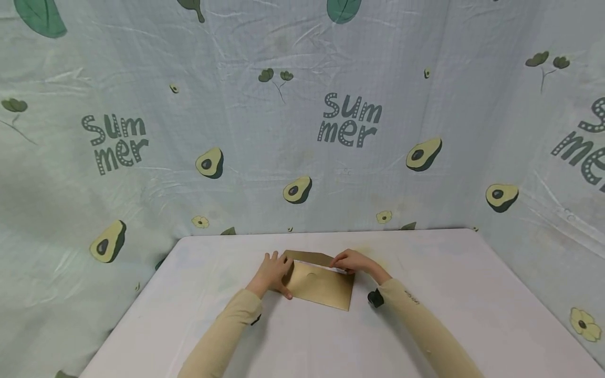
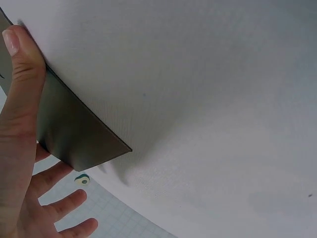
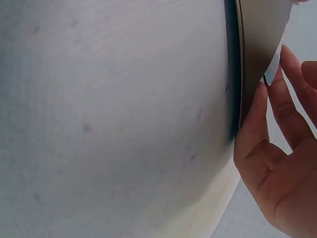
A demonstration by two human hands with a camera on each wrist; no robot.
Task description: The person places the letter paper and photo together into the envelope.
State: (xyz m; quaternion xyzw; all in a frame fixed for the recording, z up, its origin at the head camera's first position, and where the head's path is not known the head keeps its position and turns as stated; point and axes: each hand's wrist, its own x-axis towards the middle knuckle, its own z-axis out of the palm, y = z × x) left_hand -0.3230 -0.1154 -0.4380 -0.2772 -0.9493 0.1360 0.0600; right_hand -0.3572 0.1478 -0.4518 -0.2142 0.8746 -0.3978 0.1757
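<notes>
A gold-brown envelope (image 1: 321, 286) lies flat on the white table (image 1: 472, 294), with its flap (image 1: 309, 257) raised at the far side. My left hand (image 1: 274, 272) rests on its left end. In the left wrist view the thumb of that left hand (image 2: 20, 148) lies along the edge of the envelope (image 2: 74, 134) and the other fingers are spread straight. My right hand (image 1: 352, 261) is at the upper right corner. There its thumb and forefinger pinch a thin white strip (image 1: 341, 270). In the right wrist view the strip (image 3: 271, 74) curls off the envelope (image 3: 257, 39) beside my right hand (image 3: 277, 148).
A small black object (image 1: 375, 297) sits by my right wrist. A printed cloth backdrop (image 1: 350, 121) with avocados and the word "summer" closes off the back and both sides. The table's far edge (image 1: 331, 231) runs just beyond the envelope.
</notes>
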